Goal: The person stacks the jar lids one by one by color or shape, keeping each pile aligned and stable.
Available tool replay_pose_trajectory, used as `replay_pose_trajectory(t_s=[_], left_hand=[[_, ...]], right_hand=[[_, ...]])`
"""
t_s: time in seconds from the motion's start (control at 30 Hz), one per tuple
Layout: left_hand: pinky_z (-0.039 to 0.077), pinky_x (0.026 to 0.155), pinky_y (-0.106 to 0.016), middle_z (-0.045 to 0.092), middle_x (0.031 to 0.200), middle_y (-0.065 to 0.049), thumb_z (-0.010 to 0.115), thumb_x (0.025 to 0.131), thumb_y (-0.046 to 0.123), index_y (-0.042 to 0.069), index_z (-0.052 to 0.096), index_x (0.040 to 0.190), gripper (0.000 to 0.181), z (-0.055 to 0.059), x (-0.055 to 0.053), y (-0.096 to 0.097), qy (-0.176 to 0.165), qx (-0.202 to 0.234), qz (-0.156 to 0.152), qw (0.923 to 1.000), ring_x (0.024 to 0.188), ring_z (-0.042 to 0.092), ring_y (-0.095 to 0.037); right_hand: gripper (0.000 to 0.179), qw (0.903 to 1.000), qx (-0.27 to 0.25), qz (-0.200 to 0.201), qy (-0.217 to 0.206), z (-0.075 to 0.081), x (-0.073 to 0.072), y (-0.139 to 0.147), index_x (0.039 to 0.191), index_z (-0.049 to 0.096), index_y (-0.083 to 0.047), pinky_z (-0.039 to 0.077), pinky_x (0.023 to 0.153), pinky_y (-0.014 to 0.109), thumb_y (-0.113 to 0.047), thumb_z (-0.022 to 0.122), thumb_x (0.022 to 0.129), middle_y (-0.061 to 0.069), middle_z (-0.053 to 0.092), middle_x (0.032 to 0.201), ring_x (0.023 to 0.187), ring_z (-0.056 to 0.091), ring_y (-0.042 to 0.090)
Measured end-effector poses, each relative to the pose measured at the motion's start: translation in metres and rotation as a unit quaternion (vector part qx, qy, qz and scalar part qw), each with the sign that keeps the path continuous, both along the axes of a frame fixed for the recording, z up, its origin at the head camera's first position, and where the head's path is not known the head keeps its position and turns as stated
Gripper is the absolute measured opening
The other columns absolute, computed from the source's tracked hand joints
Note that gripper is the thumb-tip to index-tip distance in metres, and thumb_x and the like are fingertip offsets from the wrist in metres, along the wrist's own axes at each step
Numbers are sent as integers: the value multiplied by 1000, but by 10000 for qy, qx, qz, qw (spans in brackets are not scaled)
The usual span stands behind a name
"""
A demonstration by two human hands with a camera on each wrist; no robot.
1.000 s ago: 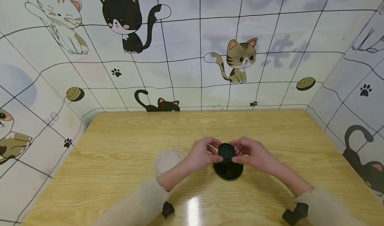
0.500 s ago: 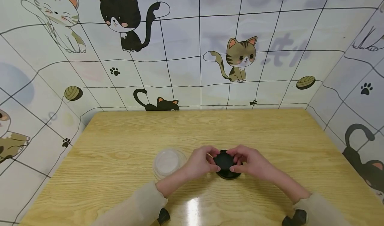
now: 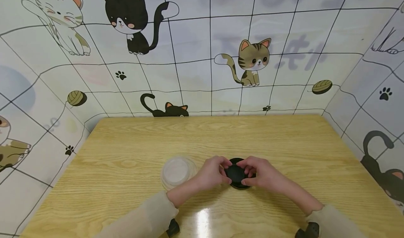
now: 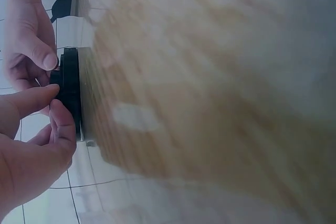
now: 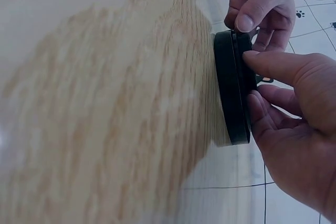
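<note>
A small black disc lies over a wider round black base on the table. My left hand pinches the disc's left edge between thumb and fingers. On the opposite edge my right hand grips it the same way. From the side, in the right wrist view, the base shows as a low round piece with a smooth wall, and the disc sits close on its top. Fingertips of both hands stand right at the disc's rim.
A round translucent plastic container stands on the wooden table, left of the black pieces and close by my left forearm. A wall covering with printed cats rises behind the table's far edge and at both sides.
The disc was tipped up above the base a second ago and is now laid down over it. Both hands came down with it and moved slightly nearer; the last half second shows little motion.
</note>
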State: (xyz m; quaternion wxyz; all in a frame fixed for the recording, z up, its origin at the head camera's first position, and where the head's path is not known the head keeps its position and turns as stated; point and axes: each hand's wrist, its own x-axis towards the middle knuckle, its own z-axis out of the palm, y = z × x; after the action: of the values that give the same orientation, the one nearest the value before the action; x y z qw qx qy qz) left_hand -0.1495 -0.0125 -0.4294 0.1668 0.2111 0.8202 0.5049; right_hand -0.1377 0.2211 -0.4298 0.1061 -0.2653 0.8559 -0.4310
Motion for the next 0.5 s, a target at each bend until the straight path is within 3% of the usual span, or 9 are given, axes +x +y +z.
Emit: replay_pose_trajectory(t_s=[0.23,0.5], left_hand=[[54,66,-21,62,102,-7,83,74,-12,-7,65,117,46,-1,0,1,164,47,-64,9998,71,62,-7],[52,67,-21,59,105,-6,84,77,-7,-3,66,118,45,-2,0,2,35,-104,31,9999,73,62,-7]], right_hand=[[44,9997,181,75,170,0,-1,-2,124,67,0,54,74,28,-5,84,84,-1,60,101,85,58,12],[42,9990,339,85,263,1,-1,-3,124,67,0,53,73,28,-6,83,86,-1,59,101,85,58,11]])
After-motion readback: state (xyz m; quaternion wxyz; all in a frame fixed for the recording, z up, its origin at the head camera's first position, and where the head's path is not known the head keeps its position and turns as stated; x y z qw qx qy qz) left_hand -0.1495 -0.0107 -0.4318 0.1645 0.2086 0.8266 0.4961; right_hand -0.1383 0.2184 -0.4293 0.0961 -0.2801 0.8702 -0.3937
